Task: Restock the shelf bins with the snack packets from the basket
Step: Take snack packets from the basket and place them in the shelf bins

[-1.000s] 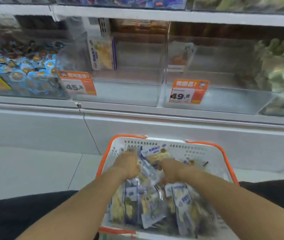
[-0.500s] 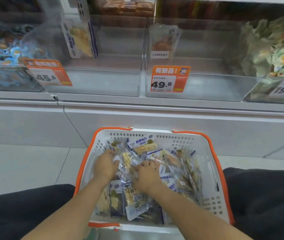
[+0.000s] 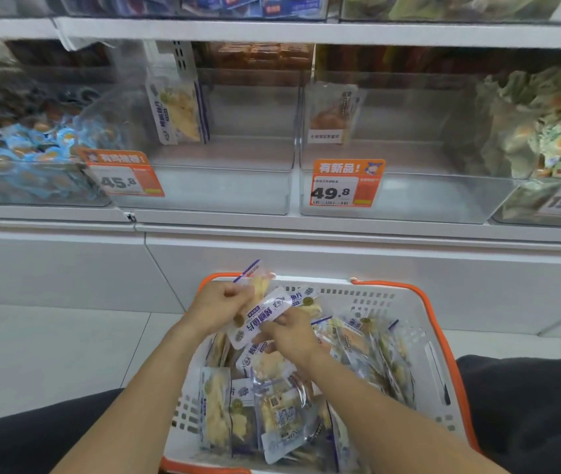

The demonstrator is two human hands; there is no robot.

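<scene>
Barely started: basket full, 45.8 bin near-empty. Left hand and right hand both pinching snack packets.

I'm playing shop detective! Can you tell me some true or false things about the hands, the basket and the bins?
1. Both hands hold snack packets above the basket. True: the left hand and right hand grip a bunch of packets.
2. The basket is empty. False: many packets still lie in it.
3. The bin with the 45.8 tag is full to the top. False: only a sample packet stands at its back.
4. The basket has orange handles. True.
5. The 49.8 tag is green. False: it is orange.
</scene>
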